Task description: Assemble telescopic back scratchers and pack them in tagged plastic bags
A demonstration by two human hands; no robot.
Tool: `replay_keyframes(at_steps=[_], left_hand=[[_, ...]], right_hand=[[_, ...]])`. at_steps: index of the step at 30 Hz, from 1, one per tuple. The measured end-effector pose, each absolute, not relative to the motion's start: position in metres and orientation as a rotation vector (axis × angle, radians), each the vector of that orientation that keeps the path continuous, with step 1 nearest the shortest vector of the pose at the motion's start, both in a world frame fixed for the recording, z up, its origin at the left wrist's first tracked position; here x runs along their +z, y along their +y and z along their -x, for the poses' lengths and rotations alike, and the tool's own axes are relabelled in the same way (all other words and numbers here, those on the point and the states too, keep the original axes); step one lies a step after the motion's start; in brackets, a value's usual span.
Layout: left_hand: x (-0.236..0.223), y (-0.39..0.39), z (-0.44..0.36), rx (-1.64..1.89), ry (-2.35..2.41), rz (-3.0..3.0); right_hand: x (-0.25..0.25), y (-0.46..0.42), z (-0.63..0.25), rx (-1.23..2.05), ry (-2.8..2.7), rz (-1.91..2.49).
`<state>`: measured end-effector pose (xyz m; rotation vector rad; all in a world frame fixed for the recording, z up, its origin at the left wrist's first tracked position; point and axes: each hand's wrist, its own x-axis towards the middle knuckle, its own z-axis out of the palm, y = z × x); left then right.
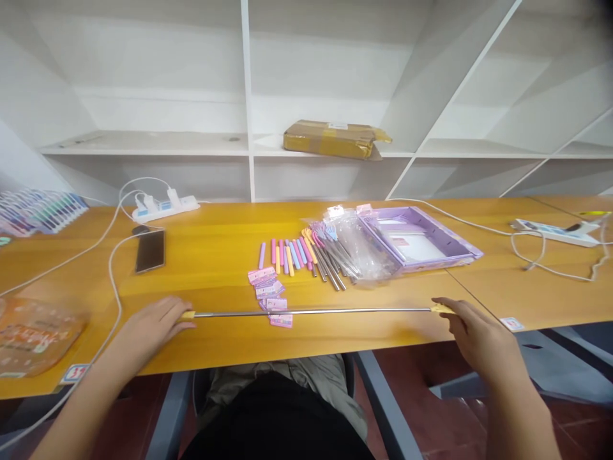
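Note:
A telescopic back scratcher [335, 311], its thin metal rod stretched long, spans level above the table's front part. My left hand [160, 324] is closed on its yellow end at the left, and the fingers of my right hand [474, 332] pinch the yellow end at the right. Behind the rod lie several pink, yellow, blue and purple handle sleeves [290, 255]. Beside them is a pile of metal rods with coloured claw heads [328, 249], partly on clear plastic bags [366, 246]. Small printed cards [268, 287] are fanned out, some under the rod.
A purple tray [462, 257] stands right of the bags. A phone [150, 250], a power strip [167, 207] and white cables lie left; another power strip [555, 231] is far right. An orange printed plastic bag [36, 335] sits front left. A taped carton [332, 139] rests on the shelf.

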<state>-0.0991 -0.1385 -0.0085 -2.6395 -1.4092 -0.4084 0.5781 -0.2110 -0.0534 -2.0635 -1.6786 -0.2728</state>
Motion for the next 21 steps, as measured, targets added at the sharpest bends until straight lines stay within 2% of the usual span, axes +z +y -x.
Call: replay_keyframes(at_steps=[6,10,14,18,21], left_hand=[[-0.015,-0.145,0.101,-0.232,-1.415,2.634],[-0.027,-0.150,0.093,-0.214,-1.450,2.559],[-0.035,-0.154,0.055,-0.120,-1.587,2.520],[-0.031,-0.152,0.007,0.074,-1.725,2.527],[-0.027,-0.150,-0.025,0.197,-1.752,2.526]], right_hand=[[-0.065,-0.222,-0.603,-0.085,-1.356,2.195],[-0.073,-0.217,-0.593,-0.085,-1.416,2.217],[-0.082,-0.198,-0.539,-0.067,-1.744,2.082],[-0.083,-0.177,-0.463,-0.258,-1.999,2.025],[-0.084,-0.170,-0.405,-0.366,-2.199,1.826]])
